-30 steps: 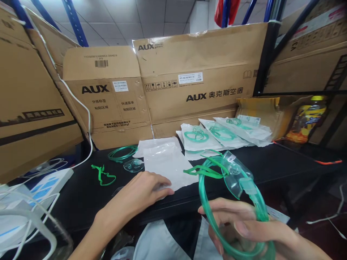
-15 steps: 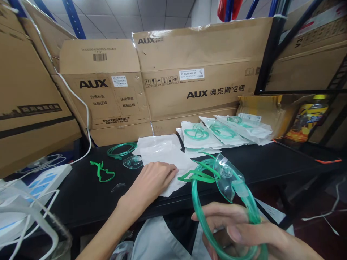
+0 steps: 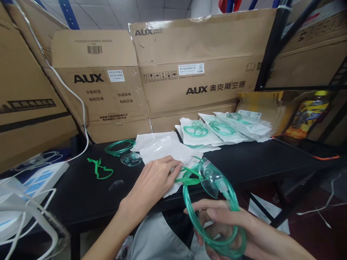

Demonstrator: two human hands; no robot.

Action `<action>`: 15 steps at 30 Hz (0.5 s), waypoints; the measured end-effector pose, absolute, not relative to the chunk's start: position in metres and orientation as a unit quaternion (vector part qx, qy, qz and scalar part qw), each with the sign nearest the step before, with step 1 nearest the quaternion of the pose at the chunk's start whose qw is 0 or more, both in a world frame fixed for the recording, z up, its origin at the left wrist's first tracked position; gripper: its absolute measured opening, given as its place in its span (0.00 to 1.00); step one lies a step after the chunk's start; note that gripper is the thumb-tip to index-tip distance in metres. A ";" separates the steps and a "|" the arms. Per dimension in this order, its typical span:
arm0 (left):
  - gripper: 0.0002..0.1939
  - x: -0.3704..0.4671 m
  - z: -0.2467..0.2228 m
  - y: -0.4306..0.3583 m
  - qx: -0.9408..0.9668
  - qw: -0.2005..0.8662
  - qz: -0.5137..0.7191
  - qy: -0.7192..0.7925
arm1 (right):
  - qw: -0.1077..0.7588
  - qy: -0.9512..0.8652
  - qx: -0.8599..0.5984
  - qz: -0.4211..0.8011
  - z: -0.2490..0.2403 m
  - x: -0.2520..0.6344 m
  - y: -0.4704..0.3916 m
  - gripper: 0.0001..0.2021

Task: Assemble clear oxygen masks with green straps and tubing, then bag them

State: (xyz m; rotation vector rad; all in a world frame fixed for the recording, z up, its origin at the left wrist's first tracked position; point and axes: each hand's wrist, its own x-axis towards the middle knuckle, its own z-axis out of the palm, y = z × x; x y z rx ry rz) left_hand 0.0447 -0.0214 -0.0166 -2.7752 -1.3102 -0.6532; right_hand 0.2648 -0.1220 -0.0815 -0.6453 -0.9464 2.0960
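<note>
My right hand (image 3: 227,220) is closed around coiled green tubing (image 3: 188,206) of a clear oxygen mask (image 3: 211,180). The mask sits at the top of the coil, with a green elastic strap (image 3: 191,181) reaching left toward my other hand. My left hand (image 3: 159,175) lies over a white pouch (image 3: 155,146) on the black table, its fingers bent together at the pouch's right side. Its fingertips are partly hidden. Left of the pouch are a second clear mask (image 3: 131,159), a coil of green tubing (image 3: 119,147), a loose green strap (image 3: 100,168) and a small clear piece (image 3: 116,185).
Several white pouches (image 3: 199,130) with green tubing inside lie at the back right. Large AUX cardboard boxes (image 3: 165,97) wall off the back. A bottle (image 3: 307,115) stands right, and a white power strip (image 3: 45,182) with cables lies left on the black table (image 3: 84,196).
My right hand has brought the oxygen mask and tubing left, closer to the pouch and my left hand. My left hand has stayed on the pouch. The view has shifted slightly.
</note>
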 end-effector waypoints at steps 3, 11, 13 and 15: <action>0.18 0.046 -0.020 -0.022 -0.881 -0.012 -0.231 -0.413 | 0.357 -0.379 -0.267 0.811 -0.084 0.262 -0.120 0.20; 0.16 0.051 -0.027 -0.026 -0.865 -0.045 -0.293 -0.405 | 0.320 -0.314 -0.258 0.856 -0.085 0.260 -0.116 0.29; 0.15 0.051 -0.030 -0.026 -0.858 -0.041 -0.307 -0.409 | 0.318 -0.288 -0.251 0.868 -0.085 0.260 -0.116 0.30; 0.15 0.051 -0.033 -0.026 -0.856 -0.031 -0.319 -0.406 | 0.314 -0.261 -0.242 0.880 -0.086 0.260 -0.116 0.31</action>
